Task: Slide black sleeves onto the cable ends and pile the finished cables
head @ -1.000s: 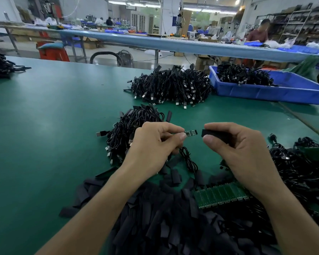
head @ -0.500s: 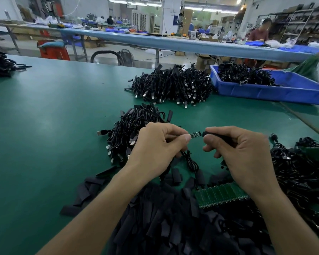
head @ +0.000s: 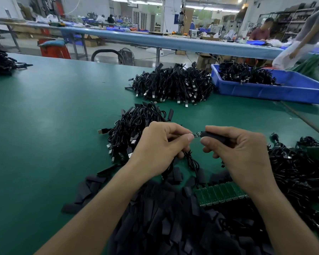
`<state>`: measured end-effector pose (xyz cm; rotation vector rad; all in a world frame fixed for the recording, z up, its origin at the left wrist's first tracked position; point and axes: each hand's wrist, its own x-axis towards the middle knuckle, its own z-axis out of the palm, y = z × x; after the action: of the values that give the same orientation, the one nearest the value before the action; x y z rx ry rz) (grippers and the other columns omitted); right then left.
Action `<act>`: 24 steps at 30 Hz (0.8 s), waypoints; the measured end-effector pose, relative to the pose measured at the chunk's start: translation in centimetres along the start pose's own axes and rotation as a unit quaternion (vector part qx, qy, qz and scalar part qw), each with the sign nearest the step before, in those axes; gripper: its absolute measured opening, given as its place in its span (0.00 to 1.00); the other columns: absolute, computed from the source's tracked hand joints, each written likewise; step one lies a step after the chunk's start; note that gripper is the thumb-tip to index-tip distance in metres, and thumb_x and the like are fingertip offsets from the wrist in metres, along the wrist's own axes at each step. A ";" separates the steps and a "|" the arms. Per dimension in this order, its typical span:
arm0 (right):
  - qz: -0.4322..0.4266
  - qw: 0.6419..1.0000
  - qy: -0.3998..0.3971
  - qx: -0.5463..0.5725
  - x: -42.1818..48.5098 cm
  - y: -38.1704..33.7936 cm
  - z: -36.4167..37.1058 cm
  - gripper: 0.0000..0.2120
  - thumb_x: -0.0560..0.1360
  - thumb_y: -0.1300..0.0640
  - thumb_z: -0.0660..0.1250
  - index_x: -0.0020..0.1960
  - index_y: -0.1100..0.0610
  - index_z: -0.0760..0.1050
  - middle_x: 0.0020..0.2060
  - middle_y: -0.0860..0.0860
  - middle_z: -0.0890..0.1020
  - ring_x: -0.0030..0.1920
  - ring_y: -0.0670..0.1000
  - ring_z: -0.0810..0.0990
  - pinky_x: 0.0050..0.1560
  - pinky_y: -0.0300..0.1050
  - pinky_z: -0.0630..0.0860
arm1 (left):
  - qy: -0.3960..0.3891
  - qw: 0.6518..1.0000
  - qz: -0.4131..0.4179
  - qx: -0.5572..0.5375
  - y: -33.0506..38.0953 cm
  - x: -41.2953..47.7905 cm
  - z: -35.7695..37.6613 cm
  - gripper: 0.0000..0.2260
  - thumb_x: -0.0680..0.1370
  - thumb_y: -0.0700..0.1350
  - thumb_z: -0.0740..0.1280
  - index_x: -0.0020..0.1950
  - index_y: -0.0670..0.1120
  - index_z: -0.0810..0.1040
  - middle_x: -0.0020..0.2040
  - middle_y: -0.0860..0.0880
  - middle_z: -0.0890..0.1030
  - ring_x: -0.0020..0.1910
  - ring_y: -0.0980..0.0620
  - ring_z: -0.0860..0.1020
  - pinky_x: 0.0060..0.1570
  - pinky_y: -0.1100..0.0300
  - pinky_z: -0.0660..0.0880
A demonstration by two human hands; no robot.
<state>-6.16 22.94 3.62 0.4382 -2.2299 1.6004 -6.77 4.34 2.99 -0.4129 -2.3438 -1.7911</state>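
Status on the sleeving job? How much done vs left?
Done, apparently: the cable pile behind the left hand, sleeves poking out of it. In hand: the left hand pinches a bare cable end; the right hand holds a black sleeve, mouth at the end's tip, the end mostly uncovered. Left: a big heap of loose sleeves in front and a cable tangle at right. Plenty to go.

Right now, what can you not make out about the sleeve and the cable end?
Head view: how deep the cable end sits in the black sleeve; the right hand covers the sleeve.
Head view: that end's pinched part; the left hand hides it.
Head view: green board markings; too small.
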 end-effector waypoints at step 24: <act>0.077 0.985 -0.151 0.032 0.4 0.1 -2.6 0.13 0.64 0.51 0.76 0.49 0.52 0.85 0.35 0.55 0.86 0.34 0.51 0.84 0.35 0.35 0.78 | -0.111 0.993 -0.011 -0.027 -0.1 0.0 -0.3 0.04 0.80 0.42 0.68 0.49 0.46 0.83 0.36 0.51 0.85 0.33 0.57 0.81 0.38 0.67 0.77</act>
<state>-6.31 25.42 4.49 0.5720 -2.4924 1.7900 -6.86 3.99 2.98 -0.6276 -2.4550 -1.9121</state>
